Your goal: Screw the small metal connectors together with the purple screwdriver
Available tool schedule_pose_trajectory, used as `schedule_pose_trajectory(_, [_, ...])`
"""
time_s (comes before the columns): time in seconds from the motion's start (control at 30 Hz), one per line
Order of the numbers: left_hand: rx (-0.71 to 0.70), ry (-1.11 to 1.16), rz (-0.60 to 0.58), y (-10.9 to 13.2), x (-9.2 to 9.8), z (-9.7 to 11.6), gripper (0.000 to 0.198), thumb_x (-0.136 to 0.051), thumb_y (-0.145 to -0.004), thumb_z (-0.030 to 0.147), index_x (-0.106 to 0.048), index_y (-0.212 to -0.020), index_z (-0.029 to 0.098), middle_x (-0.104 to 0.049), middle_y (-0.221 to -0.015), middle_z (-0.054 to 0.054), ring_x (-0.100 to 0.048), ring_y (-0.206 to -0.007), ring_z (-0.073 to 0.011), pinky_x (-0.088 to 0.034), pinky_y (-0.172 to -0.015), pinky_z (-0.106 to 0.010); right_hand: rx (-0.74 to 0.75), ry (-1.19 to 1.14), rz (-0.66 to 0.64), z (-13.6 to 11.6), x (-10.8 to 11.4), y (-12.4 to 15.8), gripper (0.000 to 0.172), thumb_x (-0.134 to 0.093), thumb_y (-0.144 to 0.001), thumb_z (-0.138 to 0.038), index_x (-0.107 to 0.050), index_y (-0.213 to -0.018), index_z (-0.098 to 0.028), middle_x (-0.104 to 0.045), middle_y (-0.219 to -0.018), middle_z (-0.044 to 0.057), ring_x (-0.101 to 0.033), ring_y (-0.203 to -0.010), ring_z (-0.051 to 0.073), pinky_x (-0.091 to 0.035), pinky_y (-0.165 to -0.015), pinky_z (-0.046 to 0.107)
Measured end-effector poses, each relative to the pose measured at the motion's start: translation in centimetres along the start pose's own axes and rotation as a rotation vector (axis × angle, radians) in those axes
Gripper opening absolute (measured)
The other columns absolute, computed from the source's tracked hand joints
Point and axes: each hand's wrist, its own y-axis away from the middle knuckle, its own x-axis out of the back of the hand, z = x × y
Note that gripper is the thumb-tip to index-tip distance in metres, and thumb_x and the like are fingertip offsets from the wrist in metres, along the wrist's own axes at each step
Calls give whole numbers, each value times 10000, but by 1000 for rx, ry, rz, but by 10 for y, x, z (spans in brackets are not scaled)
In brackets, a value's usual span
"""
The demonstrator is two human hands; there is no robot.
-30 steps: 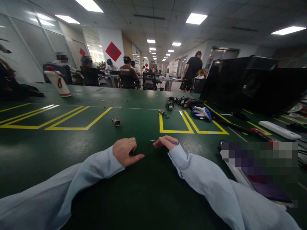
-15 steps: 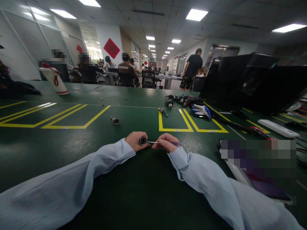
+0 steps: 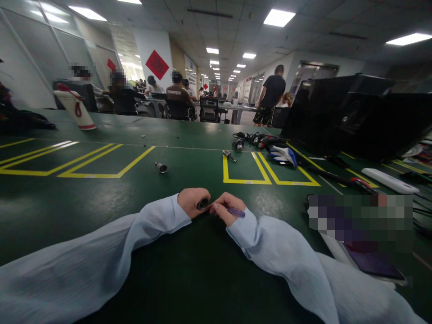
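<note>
Wrapped in my left hand (image 3: pixel 191 201) is a dark, round, hollow metal part (image 3: pixel 203 204), its open end facing me. My right hand (image 3: pixel 229 207) pinches a screwdriver with a translucent purple handle (image 3: pixel 236 212). The screwdriver's thin shaft points left at the metal part; its tip is hidden by my fingers. Both hands are close together above the green table (image 3: pixel 189 270). Beyond my left hand lies a small metal cup-shaped part (image 3: pixel 162 168). A second metal piece with a thin stem (image 3: pixel 229 155) rests at a yellow taped corner.
Dark metal parts with cables (image 3: pixel 248 140) and a white-and-blue glove (image 3: pixel 283 156) lie farther back. To the right are a phone-like device (image 3: pixel 378 263), a white power strip (image 3: pixel 389 180) and black monitors (image 3: pixel 337 117). A white cup (image 3: pixel 77 108) stands back left. People sit beyond.
My right hand has moved left, closer to my left hand. Less of the screwdriver's shaft shows now, and more of its purple handle. The metal part has tilted slightly.
</note>
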Motion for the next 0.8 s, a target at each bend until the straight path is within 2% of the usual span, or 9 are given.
schedule_pose_trajectory(0.07, [-3,28,33,1,0,2,128,-467,-732,274,-485,-647,180,-501,-578,8,-487,-541,-119,-364,-505,-217,-61,-86,4,0,-3,-1,114,-532,-701,-247,-544,-618,-170,-599,-572,-3,-503,-485,92,-406,-460,212])
schedule_pose_trajectory(0.13, [3,85,81,1,0,3,139,-457,-742,263,-474,-636,176,-490,-567,11,-470,-520,-106,-363,-496,-209,-168,-305,-3,0,-3,-3,121,-558,-681,-266,-529,-613,-170,-613,-575,-2,-518,-479,96,-415,-446,216])
schedule_pose_trajectory(0.23, [0,160,116,2,-1,4,140,-458,-738,241,-466,-617,170,-482,-554,15,-454,-503,-94,-359,-489,-198,-327,-655,-79,1,-2,-9,140,-612,-625,-266,-519,-594,-165,-637,-553,4,-542,-462,103,-419,-428,218])
schedule_pose_trajectory(0.3, [1,185,111,2,-2,4,138,-467,-729,233,-463,-607,167,-479,-546,19,-452,-499,-89,-357,-487,-192,-351,-770,-121,3,-1,-11,148,-633,-597,-265,-529,-588,-161,-650,-548,11,-553,-455,107,-416,-423,216])
schedule_pose_trajectory(0.4, [27,161,114,3,-3,3,151,-465,-735,247,-468,-611,160,-486,-549,18,-459,-502,-87,-358,-493,-187,-274,-717,-70,6,-1,-9,140,-615,-621,-268,-526,-586,-165,-652,-550,3,-543,-446,100,-405,-409,205])
schedule_pose_trajectory(0.5, [25,50,79,4,-4,2,149,-457,-740,260,-488,-634,160,-502,-567,10,-479,-529,-102,-357,-503,-198,-150,-379,37,8,-5,-2,113,-579,-670,-241,-543,-595,-166,-631,-545,-6,-515,-451,86,-392,-410,191])
schedule_pose_trajectory(0.6, [-23,-50,26,5,-3,2,114,-446,-732,236,-503,-662,166,-514,-591,5,-492,-551,-116,-350,-503,-208,-67,-141,68,9,-8,2,103,-562,-688,-229,-566,-609,-162,-620,-554,-2,-514,-471,89,-397,-425,196])
schedule_pose_trajectory(0.67, [-57,-58,29,6,-2,2,104,-436,-728,223,-500,-668,167,-513,-595,3,-489,-549,-117,-347,-501,-209,-93,-197,40,8,-7,1,110,-554,-690,-228,-562,-603,-160,-621,-549,-3,-526,-468,90,-407,-423,197])
schedule_pose_trajectory(0.8, [-107,38,60,6,-2,1,142,-425,-751,246,-480,-648,166,-492,-563,6,-469,-522,-105,-354,-500,-201,-235,-553,-50,7,-3,-5,106,-567,-660,-210,-539,-575,-154,-642,-532,-2,-544,-435,89,-420,-400,191])
